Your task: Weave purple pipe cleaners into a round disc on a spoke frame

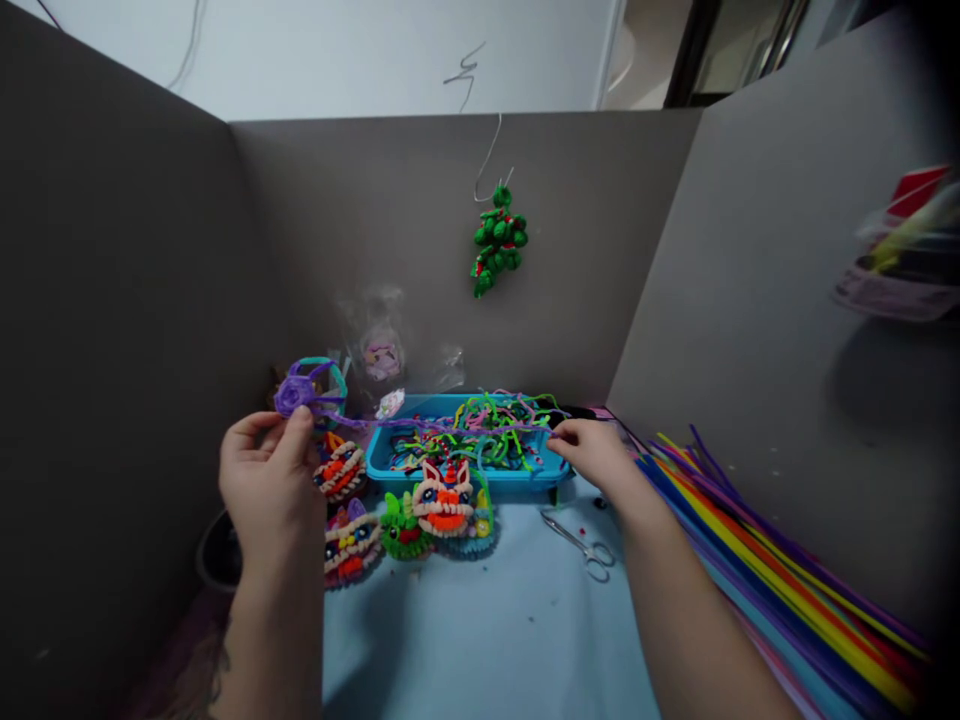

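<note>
My left hand (271, 460) pinches a coiled purple fuzzy piece (296, 393) with purple loops and a teal loop behind it. From it a twisted purple strand (450, 428) runs nearly level across to the right, stretched taut. My right hand (589, 448) grips the strand's far end between thumb and fingers. Beneath the strand is a blue tray (465, 479) filled with short multicoloured fuzzy stems (495, 440).
Several colourful lion-like heads (444, 500) sit before the tray. Scissors (577, 545) lie on the blue table (480, 640). Long coloured stems (780, 580) lie at right. A green ornament (500, 240) hangs on the grey partition (360, 200). A dark bowl (217, 552) stands at left.
</note>
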Tool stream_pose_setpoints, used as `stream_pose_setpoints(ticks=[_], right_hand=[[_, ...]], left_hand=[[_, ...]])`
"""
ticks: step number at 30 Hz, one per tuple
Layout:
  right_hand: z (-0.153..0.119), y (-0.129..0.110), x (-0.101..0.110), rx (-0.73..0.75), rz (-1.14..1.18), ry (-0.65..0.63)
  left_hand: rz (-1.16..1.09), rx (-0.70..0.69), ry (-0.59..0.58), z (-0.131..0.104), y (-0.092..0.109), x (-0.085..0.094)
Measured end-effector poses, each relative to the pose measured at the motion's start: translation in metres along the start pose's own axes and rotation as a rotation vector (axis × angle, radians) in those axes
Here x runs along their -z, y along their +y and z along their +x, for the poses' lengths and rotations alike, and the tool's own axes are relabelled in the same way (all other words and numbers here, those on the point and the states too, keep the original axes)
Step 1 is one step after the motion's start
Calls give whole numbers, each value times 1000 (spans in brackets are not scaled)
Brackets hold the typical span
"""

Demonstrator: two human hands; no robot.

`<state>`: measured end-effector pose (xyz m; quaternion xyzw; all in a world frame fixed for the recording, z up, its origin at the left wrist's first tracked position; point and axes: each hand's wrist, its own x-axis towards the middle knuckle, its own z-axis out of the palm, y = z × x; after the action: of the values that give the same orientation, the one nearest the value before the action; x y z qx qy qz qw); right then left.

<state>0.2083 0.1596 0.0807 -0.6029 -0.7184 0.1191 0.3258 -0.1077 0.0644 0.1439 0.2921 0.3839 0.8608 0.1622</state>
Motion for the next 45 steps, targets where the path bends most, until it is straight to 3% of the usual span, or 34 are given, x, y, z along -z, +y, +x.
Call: stream_pose_setpoints(ticks=[4,7,10,14,17,21,24,28,32,38,45], right_hand=[[-1,3,1,-30,141,-39],[-3,-6,1,-17,292,-46],[-10,-27,-1,7,575,4],[-28,-65,-2,89,817,159],[-44,-87,-1,185,791,267],[-54,-96,-1,402,652,386],[-55,-96,-4,424,555,493],[-56,-97,-7,412,510,536],[-57,-100,-10,372,565,466],[-53,-99,-11,311,613,158],[-52,-92,-6,425,495,-117]], left_hand=[[26,45,-37,-3,-11,-3],[64,135,-152,-13,-23,-9],[90,233,-320,-28,-32,-15],[104,304,-448,-47,-36,-23],[137,340,-542,-59,-35,-28],[176,315,-620,-69,-34,-31],[193,318,-650,-73,-31,-32],[168,373,-682,-76,-26,-34],[133,423,-666,-79,-21,-36],[110,422,-628,-79,-22,-35],[88,434,-656,-79,-23,-34]])
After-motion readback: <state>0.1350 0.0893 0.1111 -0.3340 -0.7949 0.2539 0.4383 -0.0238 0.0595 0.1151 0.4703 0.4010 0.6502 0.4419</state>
